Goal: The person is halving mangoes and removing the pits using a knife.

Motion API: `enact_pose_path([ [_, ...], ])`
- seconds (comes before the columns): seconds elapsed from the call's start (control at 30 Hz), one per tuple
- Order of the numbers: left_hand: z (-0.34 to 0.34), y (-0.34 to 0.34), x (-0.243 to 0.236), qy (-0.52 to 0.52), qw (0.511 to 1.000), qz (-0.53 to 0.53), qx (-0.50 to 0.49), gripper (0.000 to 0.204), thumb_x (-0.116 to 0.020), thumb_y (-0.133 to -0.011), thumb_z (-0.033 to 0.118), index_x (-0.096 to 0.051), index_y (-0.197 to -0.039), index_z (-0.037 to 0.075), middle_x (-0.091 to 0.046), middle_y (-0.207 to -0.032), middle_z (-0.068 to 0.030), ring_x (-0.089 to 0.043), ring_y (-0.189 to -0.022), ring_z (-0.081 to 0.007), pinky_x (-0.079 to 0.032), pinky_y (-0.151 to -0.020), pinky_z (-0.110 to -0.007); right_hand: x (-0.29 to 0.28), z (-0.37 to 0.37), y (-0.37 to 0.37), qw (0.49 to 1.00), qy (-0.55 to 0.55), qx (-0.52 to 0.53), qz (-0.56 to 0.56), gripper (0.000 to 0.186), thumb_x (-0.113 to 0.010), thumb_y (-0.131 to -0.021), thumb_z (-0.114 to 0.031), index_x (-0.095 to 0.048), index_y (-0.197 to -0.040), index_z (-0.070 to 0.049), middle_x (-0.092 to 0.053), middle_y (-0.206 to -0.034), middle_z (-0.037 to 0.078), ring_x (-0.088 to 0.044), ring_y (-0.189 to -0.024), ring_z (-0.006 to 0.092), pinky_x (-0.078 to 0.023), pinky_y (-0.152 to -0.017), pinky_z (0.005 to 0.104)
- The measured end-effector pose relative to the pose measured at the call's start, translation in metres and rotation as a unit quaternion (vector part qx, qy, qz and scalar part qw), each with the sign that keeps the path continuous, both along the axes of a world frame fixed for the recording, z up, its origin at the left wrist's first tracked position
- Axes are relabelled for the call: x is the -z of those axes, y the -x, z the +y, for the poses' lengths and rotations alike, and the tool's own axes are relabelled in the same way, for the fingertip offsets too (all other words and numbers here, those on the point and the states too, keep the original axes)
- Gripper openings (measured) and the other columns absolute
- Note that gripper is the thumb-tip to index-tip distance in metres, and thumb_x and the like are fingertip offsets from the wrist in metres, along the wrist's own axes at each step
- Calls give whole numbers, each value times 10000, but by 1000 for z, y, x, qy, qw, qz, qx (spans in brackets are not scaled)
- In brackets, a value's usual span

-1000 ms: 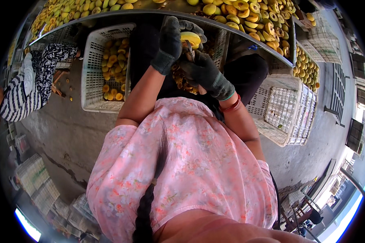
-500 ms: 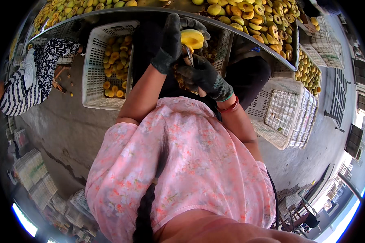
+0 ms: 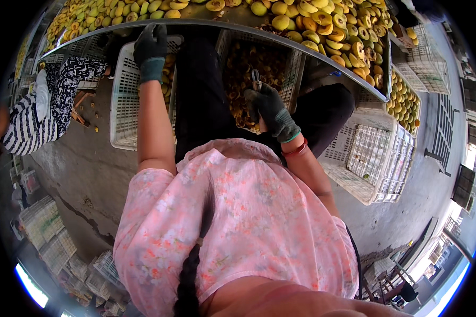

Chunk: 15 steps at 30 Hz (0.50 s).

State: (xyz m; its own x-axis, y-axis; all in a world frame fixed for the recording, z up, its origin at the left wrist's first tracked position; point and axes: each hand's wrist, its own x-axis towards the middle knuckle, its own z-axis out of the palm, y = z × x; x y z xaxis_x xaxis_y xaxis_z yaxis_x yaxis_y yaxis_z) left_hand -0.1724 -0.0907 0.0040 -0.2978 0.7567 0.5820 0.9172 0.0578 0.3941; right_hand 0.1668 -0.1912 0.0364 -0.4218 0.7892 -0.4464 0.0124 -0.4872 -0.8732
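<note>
My left hand, in a dark glove, is raised at the near metal rim of the fruit table, over the left white crate. Its fingers look extended, with no fruit visible in them. My right hand, gloved too, is closed on a cutting tool with a metal loop and pale handle. It is held above the middle crate, which holds dark scraps. Yellow-green fruit, whole and halved, lies heaped on the table; more fruit halves show in the left crate, partly hidden by my arm.
A white crate stands to my right, with a crate of fruit behind it. A person in a striped top is at the left beside a small wooden stool. Stacked crates stand at lower left.
My left hand has moved left to the left crate, and the yellow fruit it held is out of it. My right hand has dropped slightly with the tool still in it.
</note>
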Motion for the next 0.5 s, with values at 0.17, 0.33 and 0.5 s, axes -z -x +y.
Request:
enact_pose_path([
  [0.17,97,-46,27,114,992,-31,46,625,-483,-807,579,-529,-1187,86,-576,-1144,-170,-536,-1058,-350,-420,-886,-414,47,2,-2,973,-223,-47,-29,80,-563,-832,-129,-518,-819,-64,-479,-573,0,-440,-472,96,-347,-433,242],
  [0.33,169,-63,48,298,954,-16,41,565,-545,-791,533,-532,-1160,105,-609,-1065,-140,-565,-1021,-306,-439,-847,-397,59,1,-6,976,-213,-37,-35,124,-581,-859,-157,-506,-841,-60,-464,-552,-21,-410,-425,64,-329,-398,228],
  [0.5,178,-80,54,300,940,-2,160,492,-607,-794,439,-503,-1149,115,-627,-982,-79,-613,-881,-190,-487,-740,-326,66,-1,-10,990,-132,-17,-42,125,-586,-858,-162,-506,-835,-68,-472,-561,-19,-420,-433,65,-335,-397,229],
])
